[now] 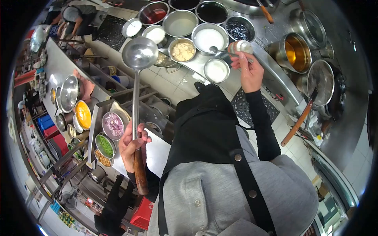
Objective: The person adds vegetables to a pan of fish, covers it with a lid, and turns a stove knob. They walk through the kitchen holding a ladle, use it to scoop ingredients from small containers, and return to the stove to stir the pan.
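My left hand (133, 146) is wrapped round the handle of a large steel ladle (140, 53), just above its wooden grip. The ladle's bowl points away from me. A small metal spoon (215, 49) is pinched in my right hand (249, 70), its tip over the edge of a bowl of white powder (208, 39). Right behind those fingers stands a small jar with a whitish top (241, 47). Closer to me is a smaller bowl of white granules (216, 70), and left of it a bowl of pale yellow paste (182, 51).
Bowls of red liquid (154, 14) and dark liquid (212, 12) line the back. To the right are a pot of amber oil (296, 52) and a wooden-handled strainer (319, 82). Chopped onion (114, 125) and greens (104, 145) sit left. People (78, 17) work beyond.
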A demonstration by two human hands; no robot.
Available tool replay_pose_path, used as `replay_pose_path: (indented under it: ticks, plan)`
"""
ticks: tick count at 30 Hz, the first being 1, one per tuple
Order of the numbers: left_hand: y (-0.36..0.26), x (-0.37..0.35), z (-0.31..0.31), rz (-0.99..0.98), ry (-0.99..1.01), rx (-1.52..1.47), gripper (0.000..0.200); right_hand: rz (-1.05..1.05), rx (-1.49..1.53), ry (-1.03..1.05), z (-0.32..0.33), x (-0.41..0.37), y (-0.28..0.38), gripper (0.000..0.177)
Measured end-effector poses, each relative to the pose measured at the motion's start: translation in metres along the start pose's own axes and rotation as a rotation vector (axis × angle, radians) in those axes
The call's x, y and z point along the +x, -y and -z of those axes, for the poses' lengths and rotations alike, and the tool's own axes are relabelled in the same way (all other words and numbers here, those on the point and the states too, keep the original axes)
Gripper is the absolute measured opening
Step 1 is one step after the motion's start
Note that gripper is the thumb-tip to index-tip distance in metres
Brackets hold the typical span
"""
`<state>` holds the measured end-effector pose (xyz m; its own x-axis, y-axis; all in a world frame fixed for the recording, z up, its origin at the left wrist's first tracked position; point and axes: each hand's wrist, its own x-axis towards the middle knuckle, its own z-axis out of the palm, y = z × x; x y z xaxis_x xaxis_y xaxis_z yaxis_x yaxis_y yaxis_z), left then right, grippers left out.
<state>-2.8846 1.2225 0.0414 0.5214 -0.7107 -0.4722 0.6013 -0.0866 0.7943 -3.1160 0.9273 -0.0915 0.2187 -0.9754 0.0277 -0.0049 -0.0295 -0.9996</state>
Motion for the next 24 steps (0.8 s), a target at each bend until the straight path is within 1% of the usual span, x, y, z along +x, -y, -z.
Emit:
replay_pose_path:
  ticks: [2, 3, 5, 8, 11, 15, 18, 19, 20, 21, 22, 24]
  plan:
    - [-0.001, 0.001, -0.001, -0.020, 0.041, -0.021, 0.066, -0.012, -0.018, 0.014, -0.002, -0.003, 0.000, 0.025]
    - [-0.001, 0.002, 0.000, -0.001, 0.011, 0.030, 0.066, -0.004, -0.015, 0.016, -0.004, -0.003, 0.000, 0.024]
    - [0.002, -0.001, 0.000, -0.001, -0.004, 0.005, 0.065, 0.008, 0.000, 0.025, -0.014, -0.001, 0.001, 0.024]
    - [0.006, -0.009, -0.002, -0.004, -0.046, -0.019, 0.066, 0.053, 0.008, 0.096, -0.033, 0.008, 0.003, 0.024]
    - [0.014, -0.018, 0.001, 0.000, -0.085, -0.018, 0.069, 0.085, 0.074, 0.169, -0.068, 0.027, 0.002, 0.024]
    - [0.021, -0.029, 0.009, -0.022, -0.086, -0.023, 0.070, 0.129, 0.158, 0.269, -0.146, 0.064, -0.008, 0.025]
    - [0.020, -0.037, 0.002, -0.030, -0.169, 0.036, 0.073, 0.134, 0.146, 0.362, -0.219, 0.098, -0.033, 0.024]
    - [0.021, -0.040, 0.009, -0.040, -0.142, -0.029, 0.072, 0.171, 0.099, 0.369, -0.243, 0.109, -0.045, 0.024]
    - [0.023, -0.043, 0.011, -0.049, -0.150, -0.033, 0.072, 0.206, 0.053, 0.376, -0.265, 0.118, -0.055, 0.025]
    - [0.024, -0.046, 0.013, -0.058, -0.158, -0.037, 0.073, 0.241, -0.043, 0.379, -0.283, 0.125, -0.057, 0.025]
    - [0.024, -0.048, 0.014, -0.068, -0.167, -0.039, 0.073, 0.233, -0.079, 0.397, -0.298, 0.130, -0.059, 0.025]
    - [0.022, -0.053, 0.014, -0.074, -0.186, -0.057, 0.073, 0.280, -0.178, 0.393, -0.326, 0.143, -0.076, 0.024]
